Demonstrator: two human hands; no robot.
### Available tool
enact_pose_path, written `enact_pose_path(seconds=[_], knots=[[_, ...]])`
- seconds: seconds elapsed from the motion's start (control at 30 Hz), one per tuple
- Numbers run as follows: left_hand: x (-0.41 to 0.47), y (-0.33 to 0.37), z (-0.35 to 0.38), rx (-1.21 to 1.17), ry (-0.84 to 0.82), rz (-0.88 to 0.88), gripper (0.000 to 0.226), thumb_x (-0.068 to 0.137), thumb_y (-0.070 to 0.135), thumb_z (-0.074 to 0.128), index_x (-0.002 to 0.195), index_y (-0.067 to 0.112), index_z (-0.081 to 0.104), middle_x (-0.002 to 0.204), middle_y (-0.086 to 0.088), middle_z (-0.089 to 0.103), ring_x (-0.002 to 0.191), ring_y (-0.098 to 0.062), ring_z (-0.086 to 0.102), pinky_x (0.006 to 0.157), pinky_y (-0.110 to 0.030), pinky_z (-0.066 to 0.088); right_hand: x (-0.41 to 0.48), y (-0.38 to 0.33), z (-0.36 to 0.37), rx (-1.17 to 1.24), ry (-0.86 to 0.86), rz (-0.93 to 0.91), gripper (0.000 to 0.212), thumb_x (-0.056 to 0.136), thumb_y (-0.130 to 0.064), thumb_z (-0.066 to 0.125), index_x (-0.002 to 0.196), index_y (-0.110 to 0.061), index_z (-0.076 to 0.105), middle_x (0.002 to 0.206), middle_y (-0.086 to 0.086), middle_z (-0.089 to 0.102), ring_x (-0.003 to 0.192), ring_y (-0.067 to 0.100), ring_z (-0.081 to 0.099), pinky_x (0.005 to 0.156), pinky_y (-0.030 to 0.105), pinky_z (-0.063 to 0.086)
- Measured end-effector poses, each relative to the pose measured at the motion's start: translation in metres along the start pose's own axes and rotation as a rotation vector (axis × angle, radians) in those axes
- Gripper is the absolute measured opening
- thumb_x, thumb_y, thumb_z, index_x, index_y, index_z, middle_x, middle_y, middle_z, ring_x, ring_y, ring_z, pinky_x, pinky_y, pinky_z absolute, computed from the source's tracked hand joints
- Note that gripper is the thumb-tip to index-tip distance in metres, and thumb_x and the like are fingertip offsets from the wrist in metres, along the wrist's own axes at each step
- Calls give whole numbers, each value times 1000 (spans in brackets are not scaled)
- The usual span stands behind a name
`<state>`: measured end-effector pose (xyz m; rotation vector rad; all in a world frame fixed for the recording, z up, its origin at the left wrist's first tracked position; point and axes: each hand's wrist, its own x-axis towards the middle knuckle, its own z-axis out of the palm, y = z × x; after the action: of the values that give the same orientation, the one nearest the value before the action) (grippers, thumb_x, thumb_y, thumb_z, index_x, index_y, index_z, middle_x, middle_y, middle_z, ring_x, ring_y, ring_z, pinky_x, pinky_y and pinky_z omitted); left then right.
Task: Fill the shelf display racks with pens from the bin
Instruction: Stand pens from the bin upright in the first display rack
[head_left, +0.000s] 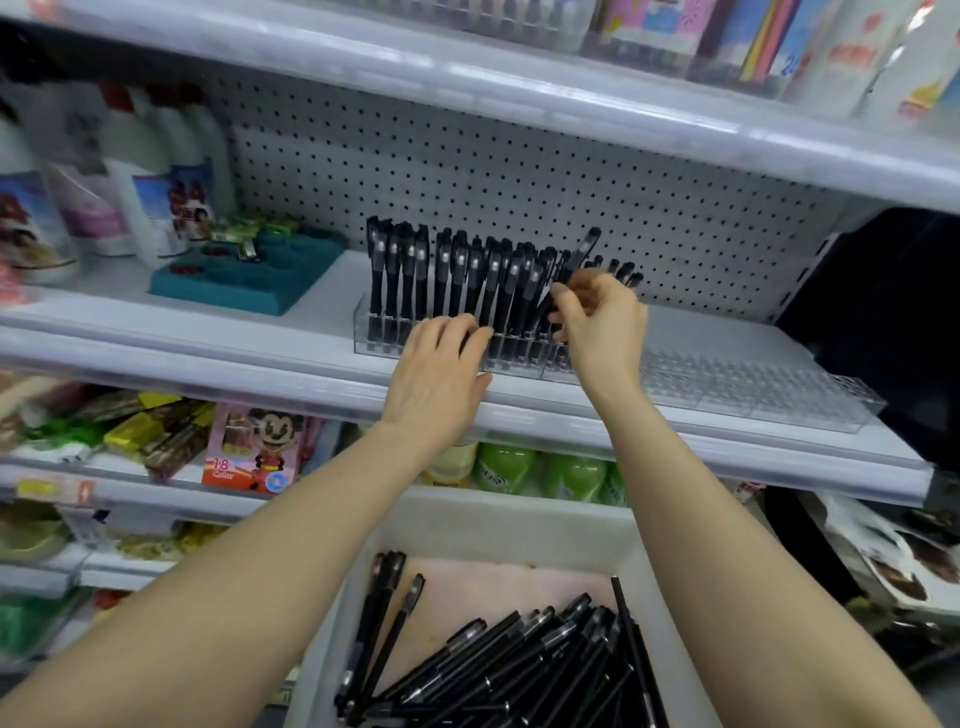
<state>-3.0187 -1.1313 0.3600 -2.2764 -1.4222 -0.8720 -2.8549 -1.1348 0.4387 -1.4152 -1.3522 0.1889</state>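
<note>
Fingers (563, 304) of the right hand (600, 322) pinch a tilted pen (587, 244), left hand (441, 364) flat on the rack (727, 379); next likely needs a free slot.

Both our bare forearms reach up from the lower corners toward the frame's middle. Our left grip (441, 364) lies palm down, fingers stretched forward and close together. Our right grip (597, 317), just right of it, curls, fingertips pinching a pen (584, 249).

Cut off, blurred
Bin (519, 525) cut off at 6 o'clock; bottles (137, 171) at 10 o'clock blurred; right hand (602, 322) hides half its pen (586, 248).
</note>
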Motion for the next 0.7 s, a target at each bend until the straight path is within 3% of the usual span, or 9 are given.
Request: enact_pose_path(seconds=[0.1,0.2,0.47,0.7], knots=[[0,-1,4,-11,26,5,52,90,32,61,136,10,50,132,-9,50,122,-29,43,109,-45,34,5,-1,2,-76,16,-30,12,90,-30,64,93,-19,68,76,-3,70,71,22,68,73,45,57],[-1,-1,7,-25,50,6,50,90,30,58,134,9,51,131,-10,50,120,-30,43,109,-46,33,8,-4,2,-188,16,-83,17,92,-29,62,95,-14,69,76,-6,66,76,18,64,78,37,53],[-2,0,13,-65,89,-4,47,90,24,47,134,6,50,131,-12,49,122,-32,42,111,-48,29,15,-3,4,-357,9,-118,16,94,-26,57,88,-12,63,63,-3,59,68,23,60,69,31,47],[-3,1,19,-91,103,-20,47,89,21,48,133,5,50,132,-13,48,123,-34,41,112,-50,27,1,14,17,-356,-133,-78,16,92,-28,63,95,-15,72,74,-2,66,73,21,63,74,38,55]])
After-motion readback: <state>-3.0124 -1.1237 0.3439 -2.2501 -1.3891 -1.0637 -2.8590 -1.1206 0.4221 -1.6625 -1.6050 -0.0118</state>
